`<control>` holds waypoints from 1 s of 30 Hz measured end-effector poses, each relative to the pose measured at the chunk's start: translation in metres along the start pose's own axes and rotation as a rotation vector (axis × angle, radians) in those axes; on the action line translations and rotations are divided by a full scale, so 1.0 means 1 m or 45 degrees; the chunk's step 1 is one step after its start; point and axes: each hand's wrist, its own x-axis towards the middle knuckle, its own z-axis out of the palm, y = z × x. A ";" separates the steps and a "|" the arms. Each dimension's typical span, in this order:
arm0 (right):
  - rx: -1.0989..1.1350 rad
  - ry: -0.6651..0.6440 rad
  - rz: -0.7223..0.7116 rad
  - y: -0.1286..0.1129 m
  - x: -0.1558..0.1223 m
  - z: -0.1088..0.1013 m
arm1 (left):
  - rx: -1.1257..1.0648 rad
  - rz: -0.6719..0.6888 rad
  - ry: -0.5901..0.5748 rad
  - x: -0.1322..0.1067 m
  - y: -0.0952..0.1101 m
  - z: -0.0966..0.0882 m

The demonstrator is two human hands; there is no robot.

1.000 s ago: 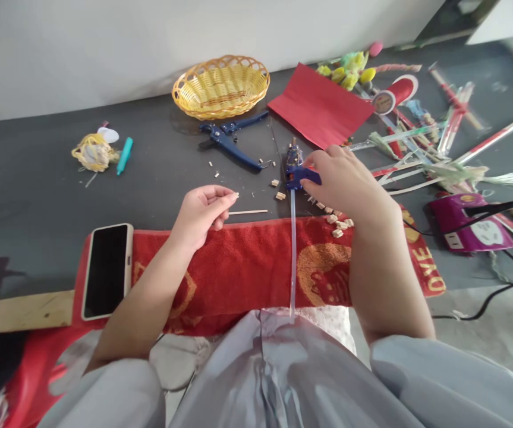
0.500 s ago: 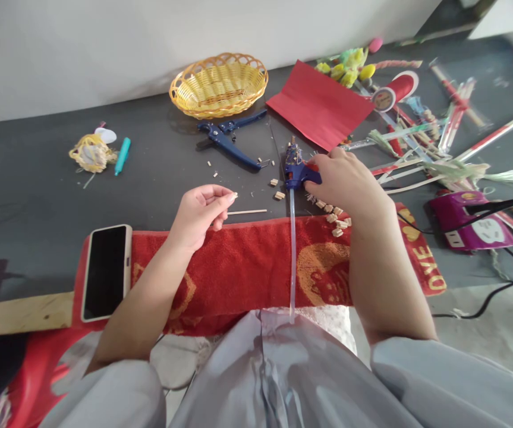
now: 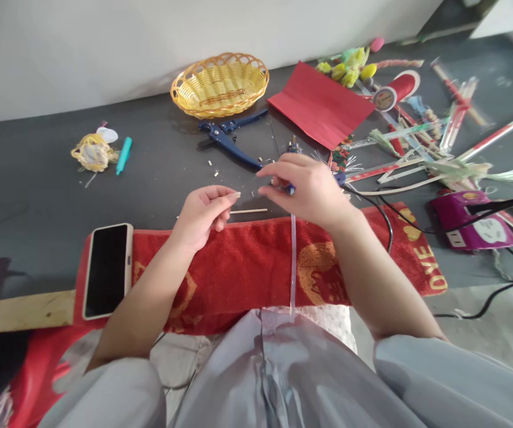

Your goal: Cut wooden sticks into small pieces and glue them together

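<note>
My left hand (image 3: 207, 215) is pinched at the fingertips around a tiny pale piece of wooden stick, mostly covered by thumb and finger. A thin wooden stick (image 3: 251, 211) lies on the table behind that hand. My right hand (image 3: 307, 184) hovers over the blue glue gun (image 3: 294, 146), thumb and fingers apart with a gap between them, holding nothing I can see. From the gun's rear a long clear glue stick (image 3: 293, 261) runs down over the red towel (image 3: 247, 267). The right hand hides most of the gun and the small glued wooden pieces.
Behind the hands lie a blue cutter (image 3: 232, 145), a wicker basket (image 3: 220, 110) and red paper (image 3: 318, 107). Straws, tassels and a red ribbon spool (image 3: 399, 89) clutter the right, near a purple power socket (image 3: 474, 220) with black cords. A phone (image 3: 107, 270) rests at left.
My right hand has let go of the glue gun's handle and moved left, toward my left hand, with its fingers opened. My left hand has hardly moved.
</note>
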 end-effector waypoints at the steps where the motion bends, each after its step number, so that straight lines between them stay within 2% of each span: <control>1: 0.042 -0.029 -0.038 -0.003 0.000 0.006 | -0.010 -0.009 -0.014 0.000 0.000 0.000; 6: 0.149 -0.095 -0.103 -0.008 -0.002 0.024 | -0.042 -0.042 -0.061 -0.001 0.000 0.002; 15: 0.148 0.011 -0.117 -0.013 -0.002 0.030 | -0.021 -0.015 -0.055 -0.001 -0.002 0.002; 22: -0.100 0.037 0.007 -0.003 -0.002 0.023 | -0.076 0.037 0.054 0.003 -0.001 -0.004; 30: -0.213 -0.001 0.250 0.006 0.000 0.017 | -0.203 0.202 0.288 0.007 0.009 -0.012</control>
